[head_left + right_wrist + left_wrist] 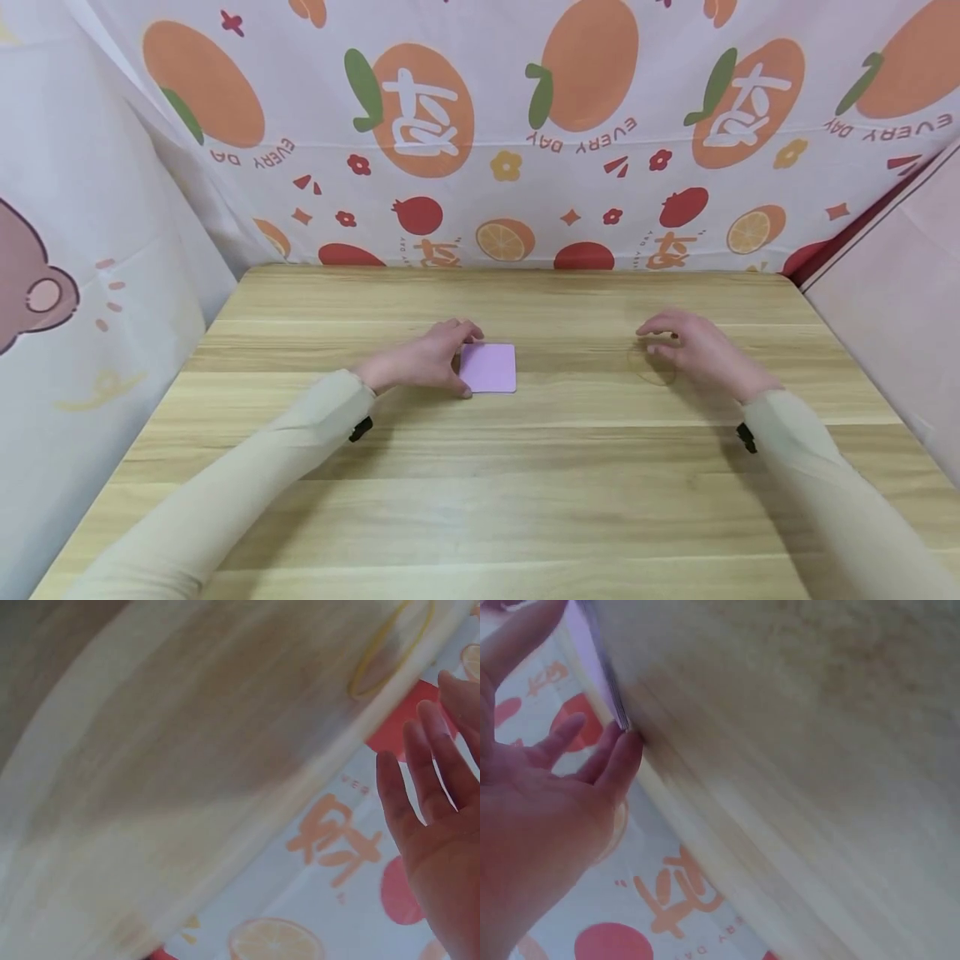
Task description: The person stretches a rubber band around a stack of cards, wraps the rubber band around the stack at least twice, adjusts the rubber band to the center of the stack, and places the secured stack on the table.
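A thin square stack of purple cards or paper lies flat near the table's middle; its layered edge shows in the left wrist view, where the purple face is seen at a slant. Along its left side, my left hand spans the stack, thumb at the near edge and fingers at the far edge. A thin yellow rubber band rests on the wood to the right. Just above and beside that band hovers my right hand, fingers loosely bent and apart, holding nothing.
The wood-grain table reaches back to a white cloth with fruit prints. Another cloth hangs along the left side, and a pale panel stands at the right.
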The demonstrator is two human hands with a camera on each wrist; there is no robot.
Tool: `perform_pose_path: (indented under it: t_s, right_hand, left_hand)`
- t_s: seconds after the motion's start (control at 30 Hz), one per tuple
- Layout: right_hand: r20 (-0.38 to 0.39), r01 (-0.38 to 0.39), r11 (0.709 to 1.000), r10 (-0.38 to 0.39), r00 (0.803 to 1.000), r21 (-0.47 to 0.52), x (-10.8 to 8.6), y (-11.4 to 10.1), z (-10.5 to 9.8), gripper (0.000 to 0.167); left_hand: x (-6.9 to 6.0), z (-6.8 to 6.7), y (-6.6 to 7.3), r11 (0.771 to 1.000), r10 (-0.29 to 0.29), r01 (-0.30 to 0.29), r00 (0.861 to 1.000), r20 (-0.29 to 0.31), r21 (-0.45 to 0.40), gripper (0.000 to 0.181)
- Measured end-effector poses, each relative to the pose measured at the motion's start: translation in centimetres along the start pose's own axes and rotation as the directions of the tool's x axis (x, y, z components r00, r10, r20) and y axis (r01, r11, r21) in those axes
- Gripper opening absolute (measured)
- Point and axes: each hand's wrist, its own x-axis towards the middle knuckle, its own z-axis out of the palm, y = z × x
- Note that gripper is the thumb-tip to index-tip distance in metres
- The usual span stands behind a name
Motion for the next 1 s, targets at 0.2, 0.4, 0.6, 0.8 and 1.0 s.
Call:
perform_pose_path:
  t_s: [0.2, 0.4, 0.6, 0.8, 1.0]
  right_hand:
    - [0.039, -0.066, 0.994, 0.063, 0.997, 0.082, 0.8, 1.3, 0.5, 0.027]
    - [0.073, -0.102, 0.987, 0.093, 0.993, 0.124, 1.6, 2.1, 1.1, 0.021]
    - [0.07, -0.131, 0.979, 0.121, 0.99, 0.156, 1.8, 2.5, 1.4, 0.017]
    - [0.072, -0.141, 0.974, 0.13, 0.989, 0.179, 1.8, 2.7, 1.6, 0.013]
    - [0.067, -0.136, 0.977, 0.127, 0.99, 0.166, 1.9, 2.7, 1.6, 0.011]
  left_hand:
    - [0.1, 0.1, 0.4, 0.999, -0.03, 0.029, 1.0, 0.006, 0.035, 0.08]
    - [0.6, -0.2, 0.4, 0.998, -0.024, 0.021, 0.999, 0.035, 0.058, 0.082]
    - [1.0, -0.3, -0.1, 0.998, -0.006, 0.003, 0.999, 0.044, 0.06, 0.082]
    - [0.9, -0.1, -0.3, 0.998, 0.006, -0.008, 0.999, 0.041, 0.056, 0.076]
    - [0.6, 0.0, -0.4, 1.0, 0.024, -0.024, 0.999, 0.034, 0.008, 0.073]
